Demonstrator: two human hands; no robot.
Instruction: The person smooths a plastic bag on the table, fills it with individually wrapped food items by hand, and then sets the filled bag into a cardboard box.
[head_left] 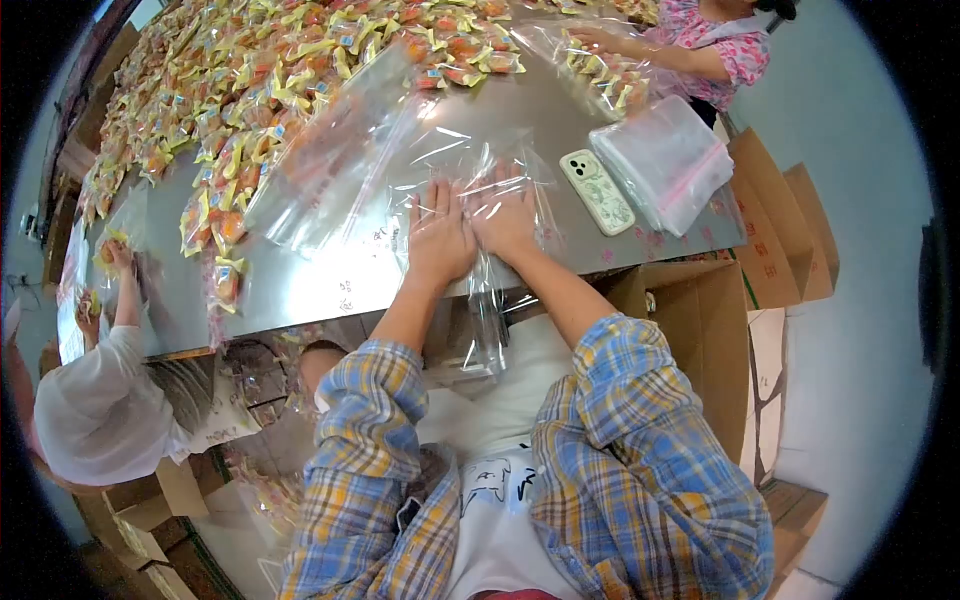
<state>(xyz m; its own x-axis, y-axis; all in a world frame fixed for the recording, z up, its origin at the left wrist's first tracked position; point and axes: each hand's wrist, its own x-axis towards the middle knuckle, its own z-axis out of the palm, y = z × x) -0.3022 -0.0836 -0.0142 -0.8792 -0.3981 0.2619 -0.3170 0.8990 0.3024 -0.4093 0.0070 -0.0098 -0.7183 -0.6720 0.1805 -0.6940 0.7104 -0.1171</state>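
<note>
My left hand point(440, 240) lies flat on the metal table, fingers stretched toward the far side. Close beside it, thumbs nearly together, my right hand point(503, 215) is spread flat too. A clear plastic bag point(485, 320) reaches from around both hands down over the table's front edge. Glare hides whether the fingers are inside the bag or on top of it. Left of my hands lie more clear plastic bags point(335, 150), flat and overlapping. On the right are a phone in a patterned case point(597, 192) and a stack of clear bags point(665, 165).
A big heap of small wrapped food packs point(300, 60) covers the back and left of the metal table point(300, 290). One co-worker point(110, 400) handles packs at left; another point(700, 55) holds a filled bag at back right. Cardboard boxes point(700, 320) stand on the right.
</note>
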